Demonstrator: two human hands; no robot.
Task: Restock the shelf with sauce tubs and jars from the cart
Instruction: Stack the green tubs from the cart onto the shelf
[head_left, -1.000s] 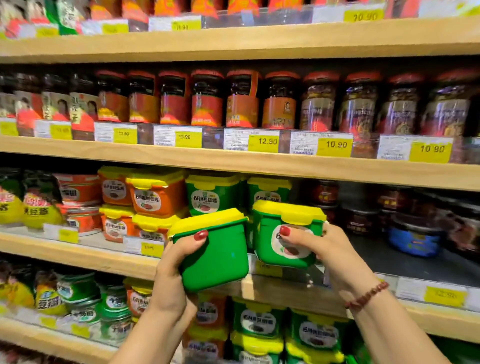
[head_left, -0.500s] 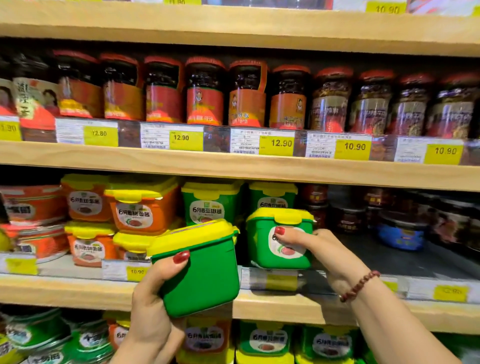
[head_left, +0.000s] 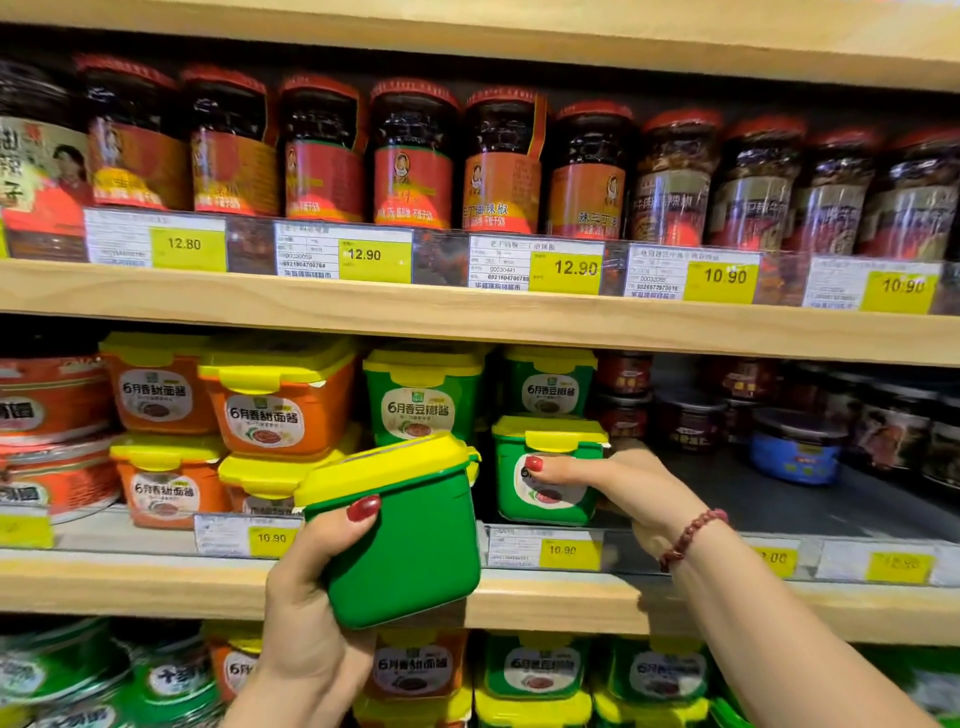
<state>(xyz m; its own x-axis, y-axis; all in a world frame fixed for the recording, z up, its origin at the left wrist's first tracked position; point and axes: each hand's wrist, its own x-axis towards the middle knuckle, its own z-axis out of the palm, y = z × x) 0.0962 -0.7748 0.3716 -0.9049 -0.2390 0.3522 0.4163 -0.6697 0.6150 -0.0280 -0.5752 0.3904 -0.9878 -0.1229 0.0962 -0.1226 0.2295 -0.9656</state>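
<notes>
My left hand (head_left: 306, 603) grips a green sauce tub with a yellow lid (head_left: 405, 535), tilted, in front of the middle shelf's edge (head_left: 156, 582). My right hand (head_left: 613, 483) holds a second green tub (head_left: 545, 473) that stands on the middle shelf, thumb across its label and fingers behind it. Two more green tubs (head_left: 423, 397) stand behind it. The cart is out of view.
Orange tubs with yellow lids (head_left: 275, 410) are stacked left of the green ones. Dark jars and a blue tub (head_left: 795, 447) sit to the right, with bare dark shelf floor (head_left: 779, 504) in front. Red-lidded jars (head_left: 410, 156) fill the upper shelf. More tubs sit below.
The right hand has pushed its green tub back onto the middle shelf. The left hand's tub has stayed in front of the shelf edge. The view has closed in on the shelf.
</notes>
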